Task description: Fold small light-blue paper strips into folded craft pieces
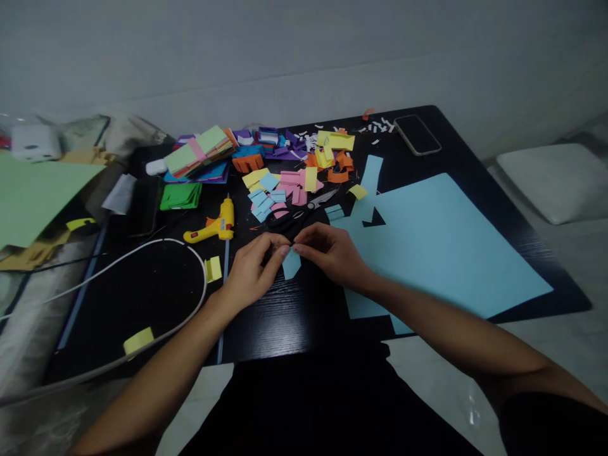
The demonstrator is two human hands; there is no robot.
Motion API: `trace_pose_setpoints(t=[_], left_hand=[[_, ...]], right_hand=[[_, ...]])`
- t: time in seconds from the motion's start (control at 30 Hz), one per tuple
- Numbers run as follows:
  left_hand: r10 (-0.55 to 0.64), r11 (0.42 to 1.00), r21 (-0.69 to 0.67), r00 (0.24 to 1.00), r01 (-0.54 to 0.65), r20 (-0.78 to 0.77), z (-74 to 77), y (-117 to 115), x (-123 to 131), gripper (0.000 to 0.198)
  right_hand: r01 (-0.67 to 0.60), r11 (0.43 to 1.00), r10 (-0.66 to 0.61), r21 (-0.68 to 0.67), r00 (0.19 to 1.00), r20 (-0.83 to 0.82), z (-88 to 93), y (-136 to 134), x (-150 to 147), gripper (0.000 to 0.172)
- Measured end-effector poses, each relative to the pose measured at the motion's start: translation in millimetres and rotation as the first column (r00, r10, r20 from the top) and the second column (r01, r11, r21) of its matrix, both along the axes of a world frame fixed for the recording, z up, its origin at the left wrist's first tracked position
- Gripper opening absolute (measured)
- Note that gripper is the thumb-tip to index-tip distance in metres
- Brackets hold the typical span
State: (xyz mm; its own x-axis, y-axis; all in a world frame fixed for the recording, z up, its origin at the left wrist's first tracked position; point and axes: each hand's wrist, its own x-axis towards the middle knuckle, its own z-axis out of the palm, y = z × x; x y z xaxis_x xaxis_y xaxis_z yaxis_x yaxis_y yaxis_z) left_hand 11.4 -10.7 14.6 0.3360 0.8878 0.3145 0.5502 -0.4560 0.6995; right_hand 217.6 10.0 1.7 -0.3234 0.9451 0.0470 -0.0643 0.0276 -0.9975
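Observation:
Between my two hands is a small light-blue paper piece (291, 265), pinched at its upper edge near the table's front. My left hand (253, 265) is closed, with thumb and forefinger on the piece's upper left. From the other side my right hand (334, 254) pinches the upper right corner; the fingertips almost meet. Just beyond the fingers lies a pair of scissors (313, 204) with black handles, blades pointing right. A large light-blue paper sheet (427, 247) lies under and beside my right forearm, with a cut-out near its left edge.
A yellow glue gun (219, 223) lies left of my hands, near a white cable (164, 240). Coloured folded papers (299, 183) are heaped behind. A phone (418, 135) rests at the back right; green folded papers (180, 196) lie back left. A white stool (555, 177) stands at right.

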Motion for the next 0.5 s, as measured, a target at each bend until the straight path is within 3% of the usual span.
trace_pose_setpoints(t=[0.23,0.4,0.5], left_hand=[[-0.054,0.998,0.016,0.999,0.054,-0.004,4.1,0.1,0.9,0.013],[0.003,1.000,-0.008,0.999,-0.002,0.047,2.1,-1.3,2.6,0.014],[0.065,0.995,-0.085,0.991,-0.055,0.115,0.1,-1.1,2.2,0.016]], right_hand=[[-0.009,1.000,0.008,0.030,1.000,0.028,-1.1,-2.4,-1.2,0.016],[-0.139,0.983,0.137,-0.122,0.990,-0.029,-4.8,-4.2,-3.1,0.039],[-0.181,0.971,0.174,-0.153,0.983,-0.054,-6.9,-2.5,-3.4,0.036]])
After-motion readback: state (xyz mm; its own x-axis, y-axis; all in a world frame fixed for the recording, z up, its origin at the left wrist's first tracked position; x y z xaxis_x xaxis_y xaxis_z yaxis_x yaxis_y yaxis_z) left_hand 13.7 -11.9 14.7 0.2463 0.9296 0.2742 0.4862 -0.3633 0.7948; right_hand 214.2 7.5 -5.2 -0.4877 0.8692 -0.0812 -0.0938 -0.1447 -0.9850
